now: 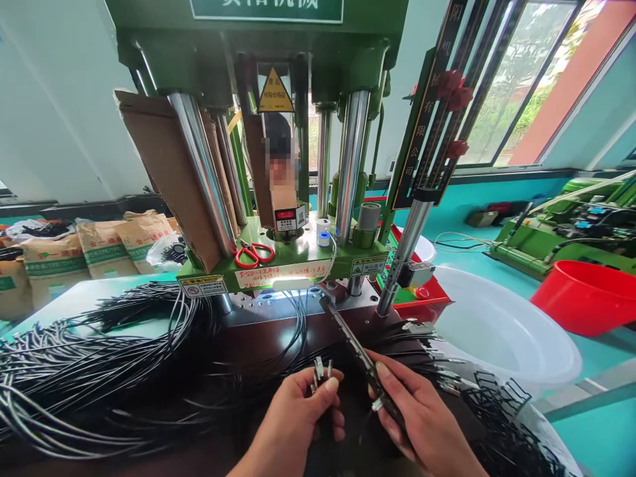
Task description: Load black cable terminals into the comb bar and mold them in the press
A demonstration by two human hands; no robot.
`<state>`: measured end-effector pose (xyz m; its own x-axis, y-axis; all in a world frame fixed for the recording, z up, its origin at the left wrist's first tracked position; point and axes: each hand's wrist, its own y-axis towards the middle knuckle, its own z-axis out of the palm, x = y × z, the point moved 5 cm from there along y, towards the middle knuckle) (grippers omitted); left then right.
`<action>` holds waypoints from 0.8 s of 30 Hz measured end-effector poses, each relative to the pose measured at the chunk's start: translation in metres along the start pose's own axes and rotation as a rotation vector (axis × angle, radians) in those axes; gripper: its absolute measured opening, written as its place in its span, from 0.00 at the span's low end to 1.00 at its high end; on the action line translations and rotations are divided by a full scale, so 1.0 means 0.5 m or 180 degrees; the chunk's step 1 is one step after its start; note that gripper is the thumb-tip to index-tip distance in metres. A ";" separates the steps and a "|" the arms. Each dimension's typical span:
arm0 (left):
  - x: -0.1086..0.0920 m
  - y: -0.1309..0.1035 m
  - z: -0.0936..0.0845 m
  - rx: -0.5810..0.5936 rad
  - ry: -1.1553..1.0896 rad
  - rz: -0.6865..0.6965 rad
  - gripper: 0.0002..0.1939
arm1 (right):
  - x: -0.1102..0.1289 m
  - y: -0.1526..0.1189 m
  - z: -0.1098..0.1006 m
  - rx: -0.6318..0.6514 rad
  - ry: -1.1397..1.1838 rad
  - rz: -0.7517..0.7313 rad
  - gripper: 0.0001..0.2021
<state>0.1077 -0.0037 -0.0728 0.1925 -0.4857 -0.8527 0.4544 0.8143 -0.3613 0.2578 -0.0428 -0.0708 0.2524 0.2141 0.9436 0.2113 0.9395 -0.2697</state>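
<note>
My left hand [304,412] pinches small metal-ended cable connectors [319,368] between thumb and fingers, above the dark table. Just to the right, my right hand [420,407] is wrapped around a long, narrow dark bar [352,341] with small metal bits along it. The bar slants up and away, its far end close to the metal bed [278,306] of the green press. Thin black cables [300,311] run from beneath the press head toward the table. My palms hide the near end of the bar and part of the connectors.
Bundles of black cables [124,351] cover the left side. More cable ends [442,371] and a black tangled pile [507,424] lie at right. Red-handled scissors [254,254] rest on the green press [298,255]. A white tub [536,324] and red bucket [586,298] stand at right.
</note>
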 end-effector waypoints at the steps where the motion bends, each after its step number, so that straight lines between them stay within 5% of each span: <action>1: 0.001 0.001 0.006 0.0054 0.0105 0.0022 0.18 | -0.001 0.000 0.000 0.0030 -0.0041 -0.0030 0.29; 6: 0.014 0.009 0.035 0.0112 0.0646 -0.0015 0.19 | -0.009 0.003 0.008 0.0227 -0.0401 -0.0125 0.30; 24: 0.016 0.007 0.038 0.0080 0.0891 -0.0251 0.18 | -0.004 -0.007 0.017 0.0219 -0.0706 -0.0191 0.29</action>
<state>0.1275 -0.0105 -0.0736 -0.0903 -0.4377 -0.8946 0.4804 0.7677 -0.4241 0.2486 -0.0442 -0.0702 0.0261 0.2038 0.9787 0.1529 0.9667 -0.2053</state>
